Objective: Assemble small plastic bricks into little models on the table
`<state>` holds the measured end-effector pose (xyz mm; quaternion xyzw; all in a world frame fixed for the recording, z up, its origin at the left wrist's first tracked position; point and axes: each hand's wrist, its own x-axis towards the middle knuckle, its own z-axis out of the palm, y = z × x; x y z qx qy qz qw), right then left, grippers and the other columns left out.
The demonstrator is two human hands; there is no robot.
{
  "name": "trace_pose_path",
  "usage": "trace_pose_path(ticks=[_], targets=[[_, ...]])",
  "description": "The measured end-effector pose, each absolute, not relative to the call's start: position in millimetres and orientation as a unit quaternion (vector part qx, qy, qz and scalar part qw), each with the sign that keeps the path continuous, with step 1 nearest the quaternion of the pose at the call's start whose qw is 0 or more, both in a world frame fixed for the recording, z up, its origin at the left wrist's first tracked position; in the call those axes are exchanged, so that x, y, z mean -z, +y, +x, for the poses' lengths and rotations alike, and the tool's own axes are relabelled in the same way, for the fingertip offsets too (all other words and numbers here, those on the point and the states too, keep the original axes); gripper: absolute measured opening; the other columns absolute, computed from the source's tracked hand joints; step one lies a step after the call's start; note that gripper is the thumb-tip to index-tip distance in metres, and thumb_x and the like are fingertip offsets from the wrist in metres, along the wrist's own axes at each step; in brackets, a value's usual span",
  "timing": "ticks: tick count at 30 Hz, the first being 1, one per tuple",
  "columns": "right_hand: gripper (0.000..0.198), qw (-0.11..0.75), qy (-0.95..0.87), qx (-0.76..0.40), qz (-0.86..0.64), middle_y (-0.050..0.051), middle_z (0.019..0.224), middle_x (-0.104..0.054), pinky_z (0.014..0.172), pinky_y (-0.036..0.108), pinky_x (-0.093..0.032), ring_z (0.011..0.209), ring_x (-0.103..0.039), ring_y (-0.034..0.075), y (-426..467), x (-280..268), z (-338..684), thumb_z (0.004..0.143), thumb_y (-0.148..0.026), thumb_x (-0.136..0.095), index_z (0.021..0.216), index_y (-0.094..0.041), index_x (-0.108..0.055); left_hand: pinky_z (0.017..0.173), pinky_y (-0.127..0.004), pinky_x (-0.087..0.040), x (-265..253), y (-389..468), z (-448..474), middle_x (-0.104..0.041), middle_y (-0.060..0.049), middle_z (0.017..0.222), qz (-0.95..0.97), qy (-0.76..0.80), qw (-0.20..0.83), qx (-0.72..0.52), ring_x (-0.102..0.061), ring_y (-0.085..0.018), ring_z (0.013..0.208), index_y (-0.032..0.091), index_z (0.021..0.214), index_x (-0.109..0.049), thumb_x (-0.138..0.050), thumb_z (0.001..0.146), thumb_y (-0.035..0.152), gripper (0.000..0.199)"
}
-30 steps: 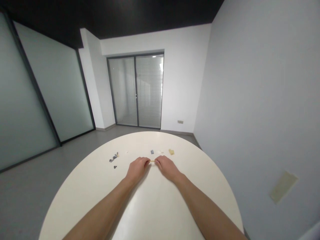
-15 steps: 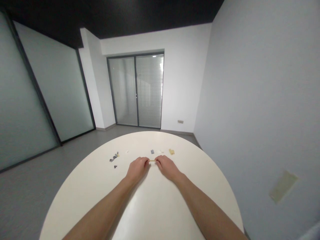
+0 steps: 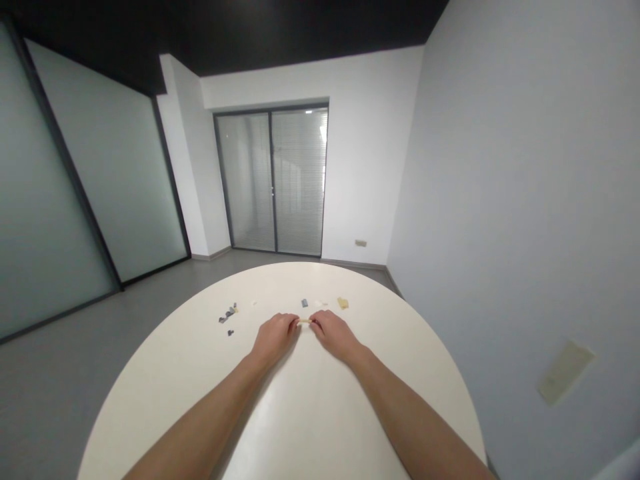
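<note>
A thin yellowish strip [image 3: 305, 321] spans the gap between my two hands; its exact kind is too small to make out. My left hand [image 3: 276, 337] pinches its left end and my right hand [image 3: 334, 333] its right end, both with curled fingers. The fingers hide the ends of the strip. Just beyond it on the table lie a small grey-blue piece [image 3: 305, 303], some white bits [image 3: 321, 303] and a flat yellow piece [image 3: 343, 303].
The round white table [image 3: 320, 413] fills the foreground. To the left of my hands lie several small dark grey pieces [image 3: 229, 312], a separate dark piece [image 3: 231, 333] and a tiny white bit [image 3: 254, 303]. A grey wall [image 3: 510, 220] rises close on the right.
</note>
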<state>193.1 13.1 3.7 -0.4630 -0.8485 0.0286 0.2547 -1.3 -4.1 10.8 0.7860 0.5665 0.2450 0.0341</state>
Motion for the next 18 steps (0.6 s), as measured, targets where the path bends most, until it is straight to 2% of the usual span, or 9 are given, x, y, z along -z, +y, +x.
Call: trace_pose_path(ticks=[5,11,18], targets=[[0.021,0.251,-0.852,-0.024,-0.459,0.005,0.097,-0.066,0.081,0.027,-0.038,0.093,-0.056,0.017,12.8,-5.0,193.0,0.098,-0.027,-0.044,0.099,-0.018,-0.064,0.084,-0.026,-0.043,-7.7,-2.1,-2.2,-0.069,-0.005,0.110,0.784,0.563,0.031,-0.258,-0.061,-0.018,0.100,0.023,0.115,-0.064,-0.045,0.093,0.025,0.029],[0.022,0.252,-0.855,-0.026,-0.452,0.005,0.098,-0.066,0.083,0.027,-0.039,0.095,-0.056,0.017,12.9,-4.2,193.5,0.098,-0.027,-0.044,0.099,-0.018,-0.064,0.071,-0.024,-0.039,-7.8,-2.8,-3.8,-0.069,-0.002,0.096,0.787,0.565,0.021,-0.249,-0.061,-0.016,0.086,0.024,0.104,-0.063,-0.048,0.090,0.019,0.021],[0.023,0.254,-0.857,-0.022,-0.449,0.006,0.101,-0.066,0.087,0.027,-0.039,0.097,-0.056,0.017,15.1,-1.1,193.5,0.098,-0.028,-0.044,0.102,-0.017,-0.064,0.070,-0.024,-0.037,-7.5,-2.2,-4.3,-0.068,-0.002,0.096,0.788,0.559,0.019,-0.257,-0.060,-0.015,0.087,0.024,0.101,-0.063,-0.050,0.090,0.020,0.017]])
